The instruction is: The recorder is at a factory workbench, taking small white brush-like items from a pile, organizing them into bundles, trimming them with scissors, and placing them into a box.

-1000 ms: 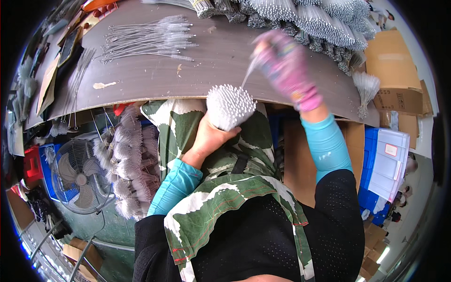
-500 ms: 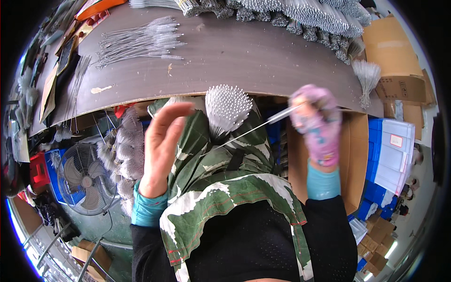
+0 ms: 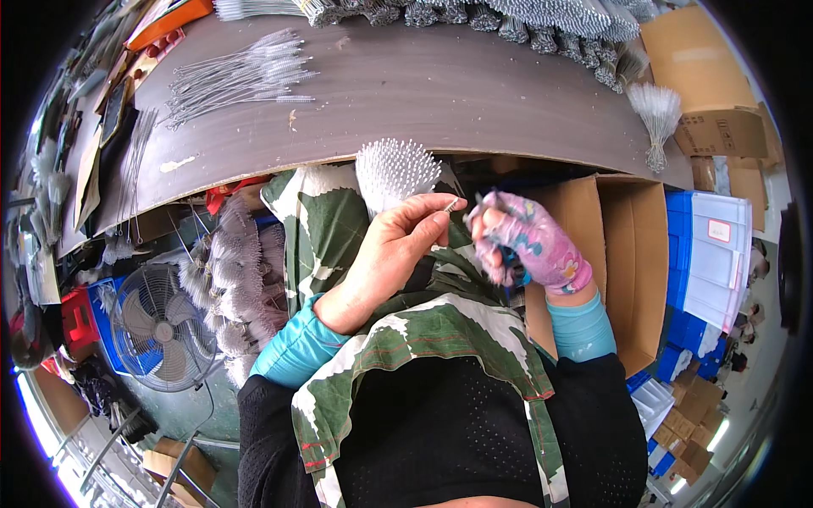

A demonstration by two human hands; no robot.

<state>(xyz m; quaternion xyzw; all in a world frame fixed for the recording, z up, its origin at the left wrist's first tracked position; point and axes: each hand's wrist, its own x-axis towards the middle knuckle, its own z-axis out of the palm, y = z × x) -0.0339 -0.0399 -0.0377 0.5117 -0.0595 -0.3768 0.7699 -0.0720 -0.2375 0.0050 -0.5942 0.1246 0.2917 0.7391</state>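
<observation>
My bare left hand (image 3: 398, 241) is closed in a pinch in front of my lap. A thin shiny wire end (image 3: 453, 206) pokes out between its thumb and forefinger; the rest of that piece is hidden. Just to the right, my right hand (image 3: 525, 241), in a pink patterned fingerless glove, is wrapped round what look like pliers (image 3: 511, 258) with dark and blue parts, slightly blurred. Their tip comes close to the wire end; contact cannot be made out. Behind my left hand, a bundle of thin white-bristled wire brushes (image 3: 396, 173) stands between my legs, tips up.
Loose wire brushes (image 3: 246, 76) lie on the brown table (image 3: 381, 102), with bundled ones (image 3: 542, 25) piled along its far side. An open cardboard box (image 3: 631, 279) stands to my right beside blue and white crates (image 3: 707, 254). A fan (image 3: 165, 326) is at left.
My left hand has moved right and closed into a pinch on the wire piece. My right hand, which held a long thin brush out to the right, has come inward and now grips the pliers.
</observation>
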